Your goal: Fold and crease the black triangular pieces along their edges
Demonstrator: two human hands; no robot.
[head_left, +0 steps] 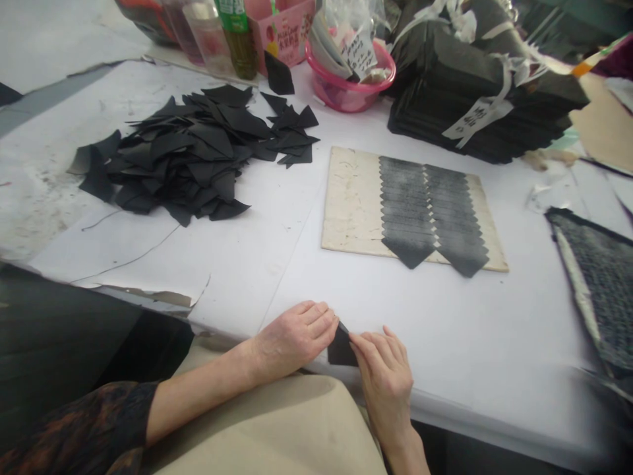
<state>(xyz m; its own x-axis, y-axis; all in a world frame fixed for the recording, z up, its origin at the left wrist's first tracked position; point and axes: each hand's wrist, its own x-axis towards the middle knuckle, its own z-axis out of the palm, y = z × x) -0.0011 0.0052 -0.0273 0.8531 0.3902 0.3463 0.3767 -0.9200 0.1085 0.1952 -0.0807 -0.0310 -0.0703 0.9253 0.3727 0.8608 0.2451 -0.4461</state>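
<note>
Near the table's front edge, a small black leather-like piece lies between my two hands. My left hand is closed, its fingertips pinching the upper left corner of the piece. On the other side, my right hand pinches the right edge between thumb and fingers. Along the top, the edge of the piece looks folded over. Ahead of my hands, a pale board carries two columns of overlapping black pointed pieces, their tips reaching past its lower edge.
A heap of loose black pieces spreads over the white tabletop at left. Behind stand a green-labelled bottle, a pink box and a pink bowl. Tied black stacks rise at back right; dark textured fabric lies right.
</note>
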